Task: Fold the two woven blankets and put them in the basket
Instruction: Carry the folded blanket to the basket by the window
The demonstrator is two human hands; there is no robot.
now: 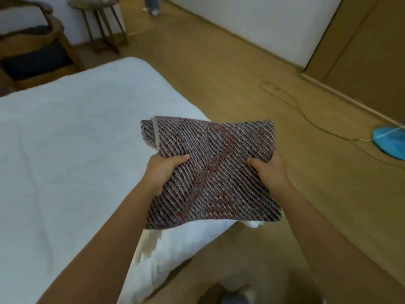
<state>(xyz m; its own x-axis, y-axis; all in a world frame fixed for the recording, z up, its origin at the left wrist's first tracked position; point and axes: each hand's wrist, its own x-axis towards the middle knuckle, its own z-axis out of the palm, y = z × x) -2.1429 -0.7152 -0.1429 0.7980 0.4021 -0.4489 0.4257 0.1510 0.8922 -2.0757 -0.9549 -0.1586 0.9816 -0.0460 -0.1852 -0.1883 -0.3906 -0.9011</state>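
Woven blanket [210,172] — folded into a thick, roughly square pad, held in the air over the near corner of the white bed [76,150] and the tan floor [241,84]. Its slightly longer axis ran from near to far, tilted a little leftward at the far end; the rolled fold edge faced far-left, and the diagonal weave stripes slanted across the top face. Left hand [163,171] gripped the left edge, thumb on top, fingers underneath. Right hand [268,170] clamped the right edge the same way. Beyond the bed stood a wooden chair [32,51] and a small round table [98,23]. A thin cord [306,115] trailed over the floor toward a blue object [388,141] — its identity unclear.
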